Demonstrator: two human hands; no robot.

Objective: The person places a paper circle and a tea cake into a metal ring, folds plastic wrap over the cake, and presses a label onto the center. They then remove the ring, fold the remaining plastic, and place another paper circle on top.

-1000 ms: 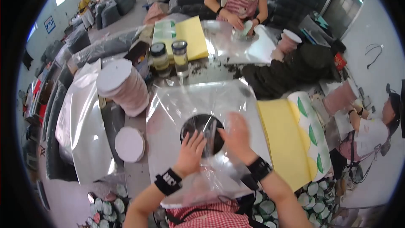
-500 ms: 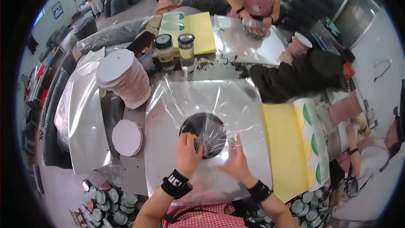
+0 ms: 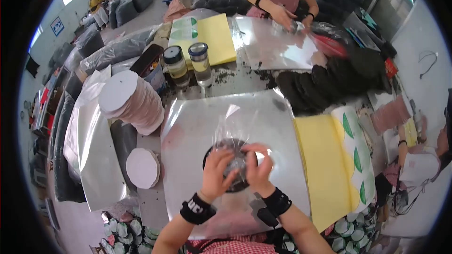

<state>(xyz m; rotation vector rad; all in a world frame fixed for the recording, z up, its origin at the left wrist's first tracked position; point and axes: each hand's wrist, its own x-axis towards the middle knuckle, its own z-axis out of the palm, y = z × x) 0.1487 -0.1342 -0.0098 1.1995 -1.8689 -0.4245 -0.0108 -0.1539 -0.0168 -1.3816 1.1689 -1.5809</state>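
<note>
A dark round disc (image 3: 237,186) lies on a shiny metal sheet (image 3: 188,127) in front of me. Clear plastic film (image 3: 231,124) is bunched over it, its loose end standing up at the far side. My left hand (image 3: 217,171) is over the disc's left part, its fingers bent onto the film. At the right edge, my right hand (image 3: 258,167) has its fingers curled, with film gathered between the two hands. Both wrists wear black bands. Part of the disc is hidden under my fingers.
Left stand a tall stack of pale round pieces (image 3: 136,106) and a low stack (image 3: 142,168). Two lidded bottles (image 3: 201,66) stand behind. Right are yellow sheets (image 3: 322,169), green-leaf-printed sheets (image 3: 355,160) and a row of dark discs (image 3: 325,82). Co-workers (image 3: 282,0) sit opposite and at right.
The film that was spread wide over the metal sheet is now drawn in around the disc. My right hand moved left toward my left hand, and its fingers curled.
</note>
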